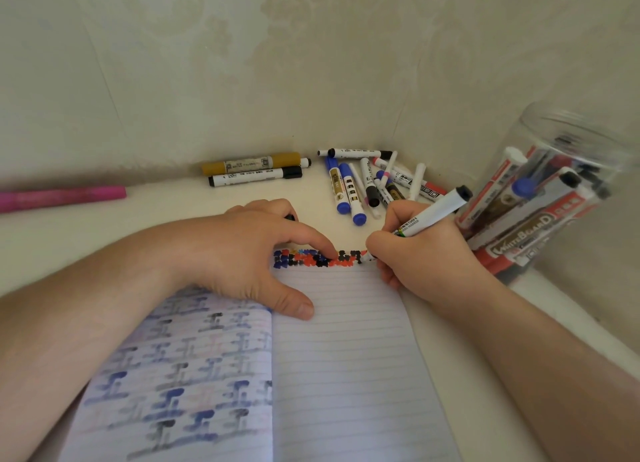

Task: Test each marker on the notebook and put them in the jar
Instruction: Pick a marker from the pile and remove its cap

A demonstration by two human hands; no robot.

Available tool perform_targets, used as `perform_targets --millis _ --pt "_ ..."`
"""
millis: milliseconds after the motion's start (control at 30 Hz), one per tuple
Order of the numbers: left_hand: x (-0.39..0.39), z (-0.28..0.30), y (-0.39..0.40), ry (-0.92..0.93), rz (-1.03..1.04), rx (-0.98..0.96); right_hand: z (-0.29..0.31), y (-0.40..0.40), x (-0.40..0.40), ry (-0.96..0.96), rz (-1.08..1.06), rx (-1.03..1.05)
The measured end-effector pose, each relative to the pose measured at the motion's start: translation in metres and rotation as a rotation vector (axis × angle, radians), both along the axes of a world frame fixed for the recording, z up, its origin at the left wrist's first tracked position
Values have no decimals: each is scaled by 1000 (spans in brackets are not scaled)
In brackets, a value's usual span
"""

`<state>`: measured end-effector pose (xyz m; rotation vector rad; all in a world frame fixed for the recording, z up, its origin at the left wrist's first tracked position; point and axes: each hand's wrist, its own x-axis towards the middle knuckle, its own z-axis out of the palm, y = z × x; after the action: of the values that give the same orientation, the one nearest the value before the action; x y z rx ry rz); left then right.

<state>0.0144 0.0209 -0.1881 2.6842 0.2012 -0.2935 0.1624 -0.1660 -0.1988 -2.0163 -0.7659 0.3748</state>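
An open lined notebook (pixel 346 357) lies in front of me, with a row of blue, red and black marks along the top of its right page. My right hand (pixel 419 253) grips a white marker with a black end (pixel 440 208), its tip on the top right corner of the page. My left hand (pixel 256 257) presses on the notebook with forefinger and thumb, while a black cap (pixel 290 217) sticks out from its curled fingers. A clear plastic jar (pixel 540 202) at the right holds several markers. A pile of loose markers (pixel 370 181) lies behind my hands.
A yellow marker (pixel 252 163) and a black-capped white marker (pixel 256 176) lie by the back wall. A pink marker (pixel 62 198) lies at the far left. Walls close in the white surface at the back and right.
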Motion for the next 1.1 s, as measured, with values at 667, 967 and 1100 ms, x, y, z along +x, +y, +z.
perform_targets --millis 667,967,1100 --pt "-2 -4 0 -174 121 -168 5 -6 -5 -59 64 149" --pt "1 -5 -2 -509 223 -291 11 -10 -6 534 420 596" --pt "0 -7 1 -555 205 -345 11 -9 -5 596 395 606"
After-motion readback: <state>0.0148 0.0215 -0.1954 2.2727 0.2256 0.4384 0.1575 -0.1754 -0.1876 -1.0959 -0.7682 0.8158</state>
